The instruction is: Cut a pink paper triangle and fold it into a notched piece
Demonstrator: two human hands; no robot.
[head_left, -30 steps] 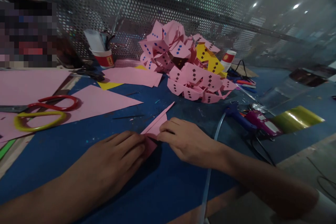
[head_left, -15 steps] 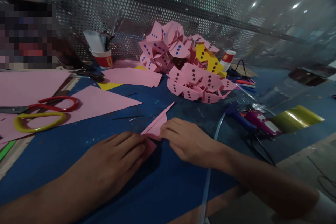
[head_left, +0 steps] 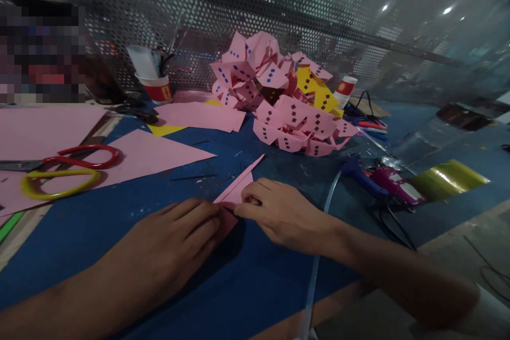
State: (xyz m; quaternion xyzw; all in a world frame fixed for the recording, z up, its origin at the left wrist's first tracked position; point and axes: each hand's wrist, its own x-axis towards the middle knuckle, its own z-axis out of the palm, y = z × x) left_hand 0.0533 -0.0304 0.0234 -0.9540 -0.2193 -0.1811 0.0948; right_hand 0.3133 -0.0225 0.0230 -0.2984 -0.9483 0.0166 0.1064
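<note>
A folded piece of pink paper (head_left: 238,189) lies on the blue tabletop, its narrow pointed end aimed away from me. My left hand (head_left: 175,247) has its fingers curled together over the near left part of the paper, pressing it down. From the right, my right hand (head_left: 281,211) is closed at the paper's lower right edge, thumb stretched toward the left fingertips and index finger bent above it. A small gap shows between that thumb and finger. Part of the paper is hidden beneath both hands.
Scissors (head_left: 71,171) rest on pink sheets (head_left: 151,154) at left. Behind stand folded pink paper shapes (head_left: 297,119) with dark diamond marks and a red-and-white cup (head_left: 156,90). A glue gun (head_left: 366,180) lies at right, near a clear tube (head_left: 319,265) running under my right arm.
My right thumb and fingers have shifted slightly left along the paper's lower edge, and the index finger has bent up more. My left hand has stayed in place.
</note>
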